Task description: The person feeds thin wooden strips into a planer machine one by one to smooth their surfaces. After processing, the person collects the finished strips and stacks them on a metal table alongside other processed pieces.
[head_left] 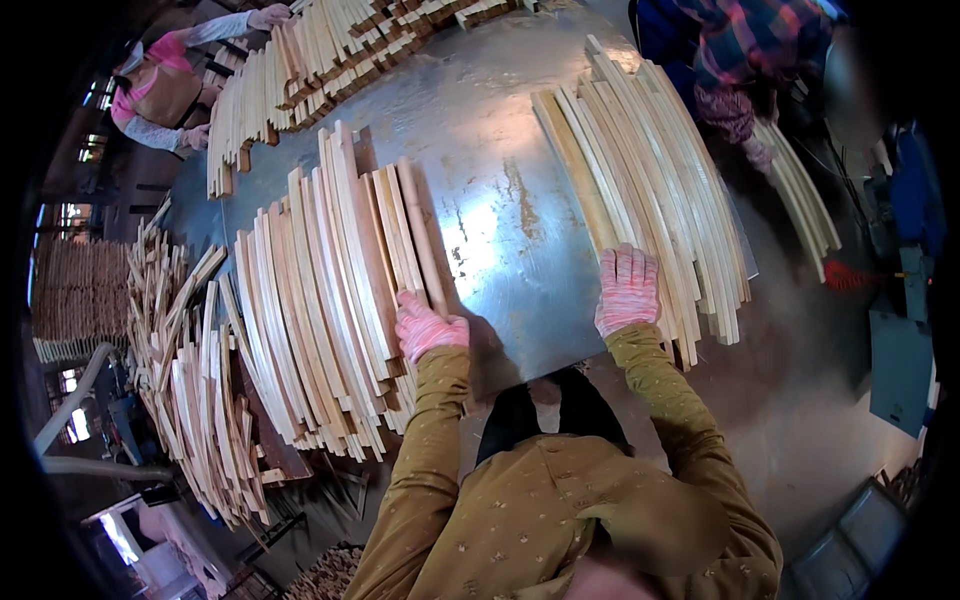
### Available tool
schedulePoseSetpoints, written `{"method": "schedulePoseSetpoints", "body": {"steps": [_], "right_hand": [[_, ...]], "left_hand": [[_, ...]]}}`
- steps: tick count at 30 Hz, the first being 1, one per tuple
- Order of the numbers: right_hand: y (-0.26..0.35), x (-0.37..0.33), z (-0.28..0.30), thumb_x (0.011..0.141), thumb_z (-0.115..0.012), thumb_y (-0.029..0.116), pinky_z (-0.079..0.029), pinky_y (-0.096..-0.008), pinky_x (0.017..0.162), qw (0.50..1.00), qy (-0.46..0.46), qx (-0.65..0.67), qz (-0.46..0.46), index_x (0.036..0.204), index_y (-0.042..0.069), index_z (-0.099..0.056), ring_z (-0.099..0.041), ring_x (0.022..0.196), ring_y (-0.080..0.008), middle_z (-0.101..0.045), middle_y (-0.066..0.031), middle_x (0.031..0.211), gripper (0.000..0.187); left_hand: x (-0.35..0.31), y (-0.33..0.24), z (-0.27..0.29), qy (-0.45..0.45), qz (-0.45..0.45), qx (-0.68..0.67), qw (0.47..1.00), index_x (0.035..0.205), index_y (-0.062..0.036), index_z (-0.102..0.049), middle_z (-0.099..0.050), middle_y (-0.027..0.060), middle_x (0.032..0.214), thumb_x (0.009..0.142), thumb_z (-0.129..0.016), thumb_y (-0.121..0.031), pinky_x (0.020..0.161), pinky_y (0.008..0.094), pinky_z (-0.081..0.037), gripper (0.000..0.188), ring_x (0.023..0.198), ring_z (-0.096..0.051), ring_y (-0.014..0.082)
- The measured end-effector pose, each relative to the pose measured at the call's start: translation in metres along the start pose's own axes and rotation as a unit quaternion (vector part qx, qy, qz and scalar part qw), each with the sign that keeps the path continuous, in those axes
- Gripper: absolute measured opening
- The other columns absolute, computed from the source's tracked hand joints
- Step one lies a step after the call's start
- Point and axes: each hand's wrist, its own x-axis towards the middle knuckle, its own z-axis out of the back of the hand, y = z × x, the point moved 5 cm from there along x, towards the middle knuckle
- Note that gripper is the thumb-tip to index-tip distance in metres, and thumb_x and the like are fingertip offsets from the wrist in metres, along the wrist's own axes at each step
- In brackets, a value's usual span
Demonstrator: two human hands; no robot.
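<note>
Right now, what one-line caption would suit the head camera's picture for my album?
Left hand and right hand, both pink-gloved, touch separate rows of wooden strips on a shiny metal tabletop.

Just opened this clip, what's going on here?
A person's gloved left hand touches the left batch of wooden strips, while the gloved right hand rests on the right batch. Both batches lie on a metal table. One co-worker is at upper left, another co-worker at upper right.
</note>
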Motion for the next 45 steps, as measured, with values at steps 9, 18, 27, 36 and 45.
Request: {"method": "schedulePoseSetpoints", "body": {"steps": [9,18,27,36,45], "right_hand": [[-0.019,0.011,0.031,0.076,-0.060,0.017,-0.039,-0.0410,0.103,0.996,0.050,0.062,0.029,0.139,0.002,-0.037,-0.048,0.123,-0.0305,-0.047,-0.0184,0.134,0.068],[0.007,0.006,0.019,0.074,-0.071,0.031,-0.044,-0.0416,0.095,0.993,0.104,0.054,0.016,0.142,0.004,-0.031,-0.049,0.119,-0.0284,-0.043,-0.0150,0.137,0.083],[0.003,0.011,-0.004,0.092,-0.041,0.012,-0.045,-0.0431,0.096,0.984,0.174,-0.028,-0.004,0.145,0.004,-0.027,-0.051,0.118,-0.0341,-0.042,-0.0241,0.136,0.056],[-0.016,0.001,0.032,0.075,-0.062,0.013,-0.040,-0.0435,0.102,0.961,0.216,0.124,-0.123,0.147,0.006,-0.017,-0.047,0.123,-0.0372,-0.044,-0.0223,0.138,0.086],[0.005,-0.032,0.091,0.079,-0.062,0.021,-0.049,-0.0412,0.088,0.989,-0.103,0.104,-0.010,0.114,0.014,-0.062,-0.059,0.106,-0.0273,-0.061,-0.0072,0.110,0.035]], "left_hand": [[-0.006,-0.003,-0.009,0.007,0.039,0.025,0.999,0.147,-0.0066,-0.011,-0.046,0.0252,0.131,0.072,-0.079,-0.032,0.096,0.0476,-0.046,0.105,0.122,-0.048,0.0383],[-0.030,-0.099,-0.017,0.078,0.007,-0.031,0.996,0.149,-0.0006,-0.008,-0.048,0.0237,0.129,0.077,-0.075,-0.035,0.098,0.0456,-0.047,0.104,0.121,-0.048,0.0356],[-0.040,-0.086,-0.015,0.098,0.005,-0.072,0.993,0.144,-0.0050,-0.018,-0.048,0.0244,0.129,0.074,-0.077,-0.031,0.097,0.0485,-0.045,0.096,0.121,-0.048,0.0385],[-0.057,-0.095,-0.036,0.073,-0.066,-0.137,0.986,0.145,-0.0018,-0.014,-0.050,0.0265,0.122,0.073,-0.077,-0.035,0.092,0.0494,-0.047,0.101,0.113,-0.051,0.0416],[-0.072,-0.197,-0.101,0.083,-0.224,-0.231,0.943,0.147,-0.0041,-0.016,-0.053,0.0262,0.118,0.081,-0.066,-0.037,0.093,0.0469,-0.045,0.089,0.110,-0.053,0.0424]]}}
